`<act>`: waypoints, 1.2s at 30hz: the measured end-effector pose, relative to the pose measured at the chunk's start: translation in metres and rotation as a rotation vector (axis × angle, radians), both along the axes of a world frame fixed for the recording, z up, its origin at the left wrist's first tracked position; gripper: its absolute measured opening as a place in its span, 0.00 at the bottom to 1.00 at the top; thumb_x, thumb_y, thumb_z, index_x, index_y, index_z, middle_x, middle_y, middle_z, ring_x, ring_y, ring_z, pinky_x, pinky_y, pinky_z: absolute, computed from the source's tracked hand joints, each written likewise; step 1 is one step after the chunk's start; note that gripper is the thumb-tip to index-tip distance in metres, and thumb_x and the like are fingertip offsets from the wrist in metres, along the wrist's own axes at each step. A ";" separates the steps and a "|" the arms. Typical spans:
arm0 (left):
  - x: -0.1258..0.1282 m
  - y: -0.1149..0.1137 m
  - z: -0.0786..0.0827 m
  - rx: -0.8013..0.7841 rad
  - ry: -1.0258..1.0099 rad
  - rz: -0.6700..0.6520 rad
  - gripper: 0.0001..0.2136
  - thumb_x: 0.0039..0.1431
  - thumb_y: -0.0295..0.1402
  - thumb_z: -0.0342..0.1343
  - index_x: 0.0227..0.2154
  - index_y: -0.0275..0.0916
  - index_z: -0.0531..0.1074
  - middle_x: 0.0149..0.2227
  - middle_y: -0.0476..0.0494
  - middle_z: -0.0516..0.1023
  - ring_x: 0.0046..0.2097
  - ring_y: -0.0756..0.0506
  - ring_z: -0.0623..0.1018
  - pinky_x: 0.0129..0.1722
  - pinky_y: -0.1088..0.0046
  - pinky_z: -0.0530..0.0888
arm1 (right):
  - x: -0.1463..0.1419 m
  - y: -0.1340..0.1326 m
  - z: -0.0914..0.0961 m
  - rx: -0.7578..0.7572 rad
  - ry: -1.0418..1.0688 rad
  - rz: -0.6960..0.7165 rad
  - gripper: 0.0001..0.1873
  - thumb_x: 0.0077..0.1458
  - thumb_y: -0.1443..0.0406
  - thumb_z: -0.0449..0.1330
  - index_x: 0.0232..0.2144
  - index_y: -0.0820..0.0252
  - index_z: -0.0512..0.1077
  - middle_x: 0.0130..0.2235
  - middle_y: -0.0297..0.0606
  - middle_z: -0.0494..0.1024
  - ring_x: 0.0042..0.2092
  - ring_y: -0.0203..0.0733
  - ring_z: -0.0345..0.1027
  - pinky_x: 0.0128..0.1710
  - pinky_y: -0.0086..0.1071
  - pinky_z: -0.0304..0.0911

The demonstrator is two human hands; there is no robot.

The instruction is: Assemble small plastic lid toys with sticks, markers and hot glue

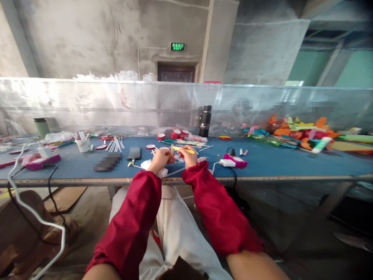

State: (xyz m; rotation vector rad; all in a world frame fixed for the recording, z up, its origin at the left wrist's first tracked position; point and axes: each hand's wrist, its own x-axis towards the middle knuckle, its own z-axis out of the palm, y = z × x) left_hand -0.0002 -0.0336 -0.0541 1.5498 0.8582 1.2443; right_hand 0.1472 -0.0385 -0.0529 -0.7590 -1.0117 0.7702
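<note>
My right hand point(189, 155) is closed on a slim yellow pen-shaped tool point(176, 148), its tip pointing left toward my other hand. My left hand point(160, 159) is pinched shut just beside it; whatever small thing sits between its fingertips is too small to make out. Both hands are above the blue tabletop point(262, 163) near its front edge. Crumpled white material point(146, 165) lies by my left wrist. Thin pale sticks point(206, 148) are scattered behind my right hand.
Left of my hands lie a phone point(134, 153), white sticks point(115, 144) and a white cup of pens point(83, 144). A black thermos point(205, 121) stands at the back. Rightward are a magenta power strip point(237, 160) and colourful craft pieces point(291, 130). A perforated metal screen point(140, 105) runs behind.
</note>
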 end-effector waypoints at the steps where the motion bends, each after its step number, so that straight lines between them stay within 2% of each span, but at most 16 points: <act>1: 0.000 0.000 0.000 0.000 -0.003 -0.004 0.04 0.56 0.22 0.57 0.28 0.35 0.74 0.22 0.49 0.76 0.24 0.50 0.77 0.26 0.78 0.72 | 0.000 0.000 0.000 0.000 0.000 -0.002 0.15 0.38 0.55 0.69 0.24 0.58 0.72 0.22 0.30 0.77 0.22 0.33 0.65 0.23 0.28 0.61; 8: 0.000 -0.003 0.004 -0.023 0.013 0.015 0.04 0.57 0.22 0.57 0.29 0.35 0.74 0.23 0.49 0.77 0.24 0.50 0.78 0.27 0.77 0.73 | -0.003 -0.004 0.003 0.014 0.010 0.002 0.18 0.38 0.53 0.71 0.24 0.58 0.72 0.22 0.30 0.76 0.22 0.33 0.64 0.23 0.27 0.61; 12: -0.001 -0.008 0.010 -0.105 -0.021 0.037 0.03 0.60 0.24 0.56 0.32 0.36 0.72 0.25 0.49 0.78 0.25 0.50 0.79 0.29 0.76 0.75 | -0.001 -0.013 0.003 0.056 0.058 0.025 0.21 0.46 0.48 0.69 0.34 0.57 0.74 0.25 0.31 0.78 0.23 0.33 0.66 0.25 0.27 0.63; 14: -0.001 -0.012 0.012 -0.090 -0.051 0.040 0.02 0.61 0.26 0.55 0.33 0.37 0.71 0.27 0.48 0.79 0.27 0.50 0.80 0.28 0.77 0.74 | 0.001 -0.018 0.002 0.092 -0.003 0.021 0.23 0.54 0.46 0.64 0.40 0.57 0.75 0.26 0.32 0.79 0.24 0.34 0.68 0.26 0.28 0.65; 18: -0.001 -0.017 0.014 -0.098 -0.074 0.015 0.02 0.63 0.31 0.55 0.36 0.39 0.70 0.28 0.48 0.80 0.26 0.50 0.79 0.25 0.78 0.72 | 0.001 -0.029 0.002 0.173 -0.258 -0.039 0.19 0.61 0.48 0.59 0.41 0.57 0.75 0.27 0.34 0.79 0.27 0.38 0.72 0.31 0.32 0.69; 21: -0.002 -0.019 0.014 -0.078 -0.062 -0.013 0.07 0.60 0.37 0.59 0.34 0.39 0.70 0.27 0.49 0.78 0.25 0.50 0.78 0.25 0.78 0.72 | -0.002 -0.034 0.004 0.258 -0.449 -0.103 0.14 0.59 0.56 0.65 0.44 0.55 0.73 0.32 0.34 0.80 0.33 0.41 0.75 0.38 0.36 0.72; 25: -0.005 -0.017 0.013 -0.090 -0.067 0.001 0.12 0.57 0.42 0.62 0.32 0.38 0.71 0.24 0.50 0.75 0.24 0.51 0.75 0.27 0.77 0.72 | -0.004 -0.037 0.002 0.329 -0.619 -0.131 0.22 0.54 0.64 0.67 0.51 0.53 0.68 0.40 0.36 0.81 0.41 0.44 0.77 0.46 0.41 0.73; 30: -0.006 -0.019 0.011 -0.084 -0.128 -0.030 0.15 0.56 0.46 0.61 0.30 0.38 0.71 0.27 0.47 0.77 0.28 0.50 0.75 0.29 0.76 0.72 | -0.004 -0.034 -0.004 0.355 -0.750 -0.150 0.28 0.52 0.67 0.68 0.54 0.53 0.66 0.47 0.40 0.79 0.48 0.47 0.76 0.53 0.45 0.72; 36: -0.007 -0.025 0.016 -0.103 -0.119 -0.053 0.15 0.58 0.47 0.59 0.29 0.39 0.70 0.25 0.48 0.75 0.27 0.49 0.73 0.28 0.76 0.69 | -0.004 -0.037 -0.004 0.347 -0.810 -0.155 0.28 0.52 0.66 0.70 0.54 0.52 0.66 0.46 0.39 0.78 0.48 0.47 0.75 0.52 0.46 0.72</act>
